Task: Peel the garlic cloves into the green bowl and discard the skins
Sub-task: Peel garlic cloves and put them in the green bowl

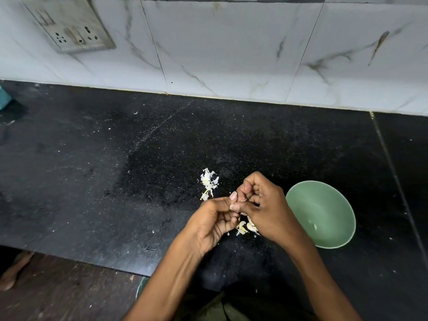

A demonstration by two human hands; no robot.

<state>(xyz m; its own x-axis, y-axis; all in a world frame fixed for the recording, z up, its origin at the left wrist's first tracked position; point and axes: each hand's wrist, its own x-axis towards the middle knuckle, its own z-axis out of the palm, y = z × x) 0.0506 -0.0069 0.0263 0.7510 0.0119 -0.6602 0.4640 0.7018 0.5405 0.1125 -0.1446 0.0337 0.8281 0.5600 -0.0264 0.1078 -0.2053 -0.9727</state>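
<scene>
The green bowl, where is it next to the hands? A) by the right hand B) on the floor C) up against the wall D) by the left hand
A: the green bowl sits on the black counter just beside the right hand, not the left hand.

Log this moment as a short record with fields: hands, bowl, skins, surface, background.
left hand: left hand pinches a small garlic clove, mostly hidden by fingers
right hand: right hand picks at the same clove, fingers curled
bowl: green bowl on the counter by the right hand, one small pale piece inside
skins: white skins pile beyond the left hand; more scraps under the hands
surface: black counter, speckled with crumbs
background: marble-look tiled wall with a socket plate
</scene>
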